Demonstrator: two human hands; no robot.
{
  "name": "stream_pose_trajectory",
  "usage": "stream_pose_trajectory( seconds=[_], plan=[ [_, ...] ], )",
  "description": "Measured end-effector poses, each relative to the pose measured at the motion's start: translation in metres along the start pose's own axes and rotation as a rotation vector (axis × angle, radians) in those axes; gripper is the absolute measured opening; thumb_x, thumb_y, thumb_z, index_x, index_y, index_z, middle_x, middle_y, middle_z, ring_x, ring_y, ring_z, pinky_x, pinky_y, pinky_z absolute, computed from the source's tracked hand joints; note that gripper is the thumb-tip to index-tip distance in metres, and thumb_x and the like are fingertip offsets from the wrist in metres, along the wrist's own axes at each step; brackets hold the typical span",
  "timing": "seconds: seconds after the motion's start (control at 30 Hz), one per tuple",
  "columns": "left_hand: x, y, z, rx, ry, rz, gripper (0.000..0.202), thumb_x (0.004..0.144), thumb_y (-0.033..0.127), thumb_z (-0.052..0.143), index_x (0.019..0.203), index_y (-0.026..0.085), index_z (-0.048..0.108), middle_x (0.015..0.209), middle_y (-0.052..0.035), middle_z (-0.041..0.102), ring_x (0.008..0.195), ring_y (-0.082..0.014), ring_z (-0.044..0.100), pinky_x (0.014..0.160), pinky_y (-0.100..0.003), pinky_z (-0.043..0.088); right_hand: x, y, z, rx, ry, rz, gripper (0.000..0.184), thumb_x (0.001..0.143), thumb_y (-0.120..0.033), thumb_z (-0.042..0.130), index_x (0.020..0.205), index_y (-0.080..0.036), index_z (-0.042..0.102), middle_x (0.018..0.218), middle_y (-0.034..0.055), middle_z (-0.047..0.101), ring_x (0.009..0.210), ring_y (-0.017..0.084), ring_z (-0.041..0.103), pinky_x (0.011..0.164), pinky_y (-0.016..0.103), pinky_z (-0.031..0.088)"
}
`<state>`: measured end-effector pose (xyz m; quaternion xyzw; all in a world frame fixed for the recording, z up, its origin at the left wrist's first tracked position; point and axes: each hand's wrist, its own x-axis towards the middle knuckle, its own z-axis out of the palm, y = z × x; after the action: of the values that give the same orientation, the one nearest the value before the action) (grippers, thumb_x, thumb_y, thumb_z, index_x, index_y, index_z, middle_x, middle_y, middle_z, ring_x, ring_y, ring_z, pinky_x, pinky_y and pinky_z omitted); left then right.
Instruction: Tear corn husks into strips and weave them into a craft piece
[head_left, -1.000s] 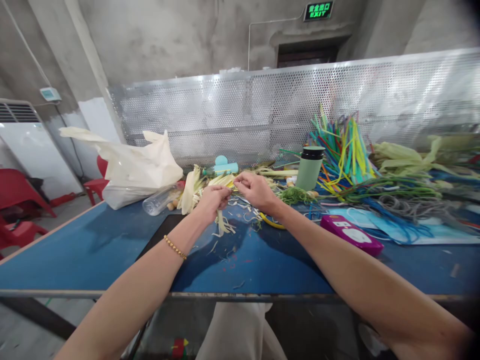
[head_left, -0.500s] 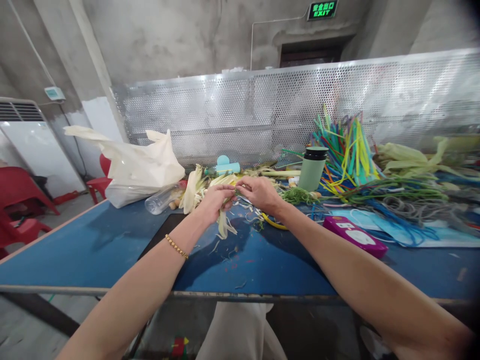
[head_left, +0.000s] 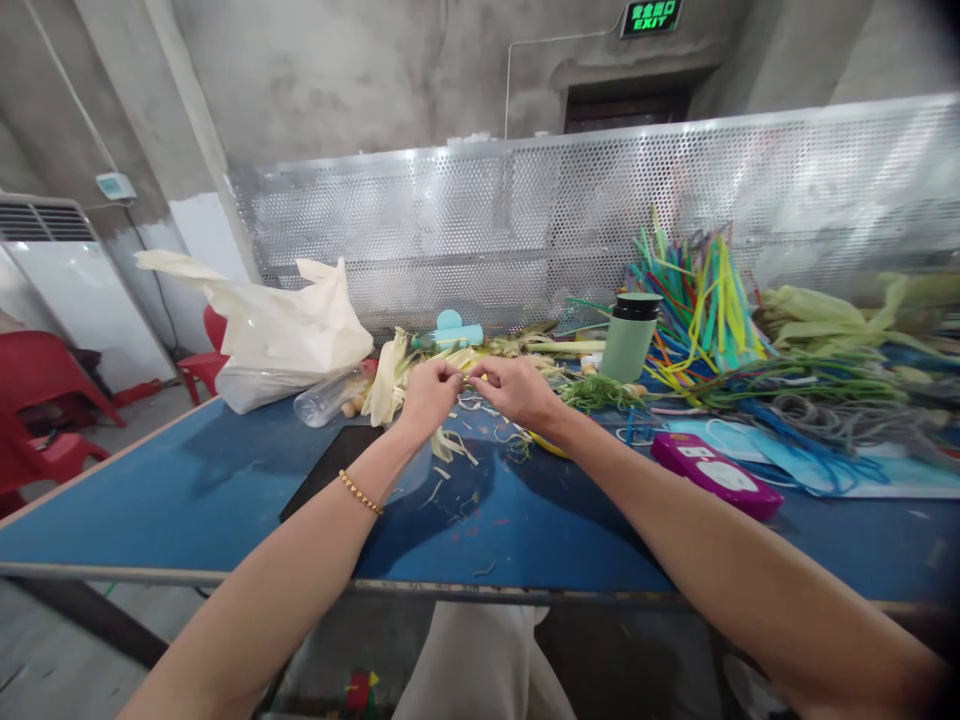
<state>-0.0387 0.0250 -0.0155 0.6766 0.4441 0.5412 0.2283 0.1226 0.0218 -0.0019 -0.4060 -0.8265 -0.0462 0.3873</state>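
My left hand (head_left: 433, 400), with a gold bead bracelet (head_left: 360, 493) on its wrist, is closed in a pinch above the blue table. My right hand (head_left: 519, 390) is pinched too, its fingertips almost meeting the left ones. Something thin and small seems to run between them, but I cannot make out what it is. Pale corn husk strips (head_left: 450, 445) show just below the left hand. Behind both hands lies a heap of dried husks (head_left: 388, 380), partly hidden by them. A yellow ring-like piece (head_left: 549, 443) shows under my right wrist.
On the left stand a white plastic bag (head_left: 292, 335), a clear bottle (head_left: 326, 400) and a black flat panel (head_left: 330, 470). To the right are a green cup (head_left: 631, 340), colourful strips (head_left: 712, 310), a purple box (head_left: 716, 475), cords and masks. A perforated metal screen (head_left: 420, 230) backs the blue table (head_left: 187, 510).
My left hand has turned so its fingers are curled more tightly, and the husk strips below now show apart from it. My right hand stays nearly in place. The view has shifted slightly.
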Motion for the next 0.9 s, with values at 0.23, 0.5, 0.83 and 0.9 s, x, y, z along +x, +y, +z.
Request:
stream_pose_trajectory(
  seconds=[0.23, 0.5, 0.83, 0.9],
  plan=[
    [-0.005, 0.008, 0.001, -0.234, 0.030, -0.143, 0.009, 0.068, 0.013, 0.058, 0.077, 0.015, 0.061, 0.054, 0.0011, 0.059, 0.043, -0.0077, 0.040, 0.047, -0.021, 0.028, 0.002, 0.002, 0.004, 0.150, 0.039, 0.062, 0.018, 0.081, -0.027, 0.058, 0.074, -0.014, 0.067, 0.051, -0.0039, 0.045, 0.050, 0.009, 0.037, 0.054, 0.024, 0.026],
    [-0.002, -0.001, 0.003, 0.004, -0.047, 0.027, 0.020, 0.067, 0.009, 0.050, 0.080, 0.016, 0.064, 0.057, -0.0008, 0.062, 0.052, -0.0126, 0.052, 0.053, -0.023, 0.035, 0.005, 0.001, 0.004, 0.310, 0.022, 0.162, 0.027, 0.077, -0.038, 0.057, 0.067, -0.013, 0.061, 0.050, -0.0044, 0.043, 0.048, 0.008, 0.034, 0.048, 0.023, 0.023],
    [0.000, -0.003, 0.004, -0.008, -0.142, -0.068, 0.004, 0.061, 0.014, 0.058, 0.061, 0.015, 0.062, 0.053, -0.0004, 0.057, 0.049, -0.0110, 0.046, 0.049, -0.023, 0.030, 0.005, 0.004, 0.003, 0.225, 0.008, 0.237, 0.018, 0.071, -0.028, 0.056, 0.064, -0.013, 0.063, 0.050, -0.0028, 0.049, 0.048, 0.009, 0.040, 0.048, 0.023, 0.027],
    [0.000, -0.005, 0.004, -0.033, -0.167, -0.067, 0.007, 0.066, 0.017, 0.058, 0.061, 0.015, 0.062, 0.054, -0.0014, 0.059, 0.048, -0.0104, 0.045, 0.048, -0.023, 0.030, 0.006, 0.005, 0.003, 0.261, -0.005, 0.239, 0.019, 0.071, -0.029, 0.057, 0.065, -0.013, 0.063, 0.050, -0.0029, 0.048, 0.048, 0.008, 0.039, 0.047, 0.023, 0.026]
  ],
)
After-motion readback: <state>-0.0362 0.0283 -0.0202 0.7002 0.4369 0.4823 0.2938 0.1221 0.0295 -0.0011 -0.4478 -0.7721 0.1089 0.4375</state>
